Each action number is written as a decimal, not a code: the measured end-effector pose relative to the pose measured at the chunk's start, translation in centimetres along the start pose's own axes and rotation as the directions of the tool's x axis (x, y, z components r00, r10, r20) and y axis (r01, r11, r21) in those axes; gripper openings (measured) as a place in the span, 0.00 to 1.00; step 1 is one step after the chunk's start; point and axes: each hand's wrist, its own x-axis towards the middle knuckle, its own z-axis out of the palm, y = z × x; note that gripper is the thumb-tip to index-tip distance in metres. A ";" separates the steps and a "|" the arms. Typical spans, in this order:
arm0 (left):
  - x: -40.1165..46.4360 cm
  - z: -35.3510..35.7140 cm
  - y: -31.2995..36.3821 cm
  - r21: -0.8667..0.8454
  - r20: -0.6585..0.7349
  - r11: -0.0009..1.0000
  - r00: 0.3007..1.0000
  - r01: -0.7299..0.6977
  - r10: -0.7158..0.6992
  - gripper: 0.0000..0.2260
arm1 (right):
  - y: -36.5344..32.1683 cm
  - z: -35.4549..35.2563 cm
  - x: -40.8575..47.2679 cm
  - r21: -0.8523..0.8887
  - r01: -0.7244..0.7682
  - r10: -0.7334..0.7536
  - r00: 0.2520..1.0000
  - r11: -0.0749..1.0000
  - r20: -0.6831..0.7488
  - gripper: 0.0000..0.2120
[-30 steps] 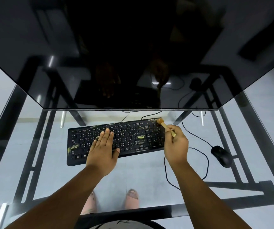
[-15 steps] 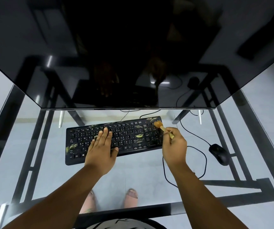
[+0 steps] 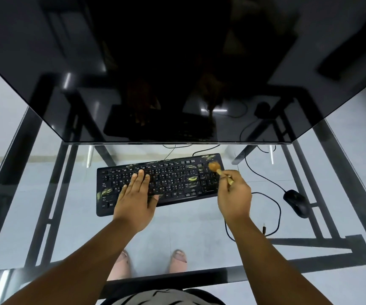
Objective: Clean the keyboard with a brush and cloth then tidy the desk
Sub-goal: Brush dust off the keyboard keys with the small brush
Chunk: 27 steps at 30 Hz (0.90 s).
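Black keyboard is laid flat on the glass table, just in front of the dark monitor. Left hand is pressed on the keyboard's left-centre keys, fingers straight, nothing grasped. Yellowish smudges are seen on keys left and right of that hand. Right hand is curled round a wooden brush, bristles placed at the keyboard's far right corner. Black mouse is seen well right of the keyboard, its cable looped between.

Keyboard before monitor; mouse right.
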 end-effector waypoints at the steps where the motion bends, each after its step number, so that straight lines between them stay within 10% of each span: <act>1: -0.1 -0.1 -0.3 -0.001 0.000 1.000 1.000 0.002 -0.002 0.30 | 0.0 0.2 0.0 -0.021 -0.013 0.012 0.999 1.000 -0.051 0.09; 13: -2.0 -2.8 -6.9 -0.040 -0.059 0.994 0.993 0.099 -0.101 0.40 | -8.2 7.3 -4.6 0.390 -0.005 -0.059 0.986 0.921 0.153 0.05; 21: -3.5 -3.4 -12.4 0.090 0.149 0.985 0.976 0.149 -0.161 0.56 | -13.4 13.7 -9.3 0.430 -0.016 -0.207 0.861 0.902 0.465 0.06; 27: -3.5 -3.6 -13.1 0.097 0.145 0.989 0.982 0.111 -0.124 0.56 | -13.5 14.2 -9.7 0.320 0.095 -0.178 0.954 0.943 0.240 0.05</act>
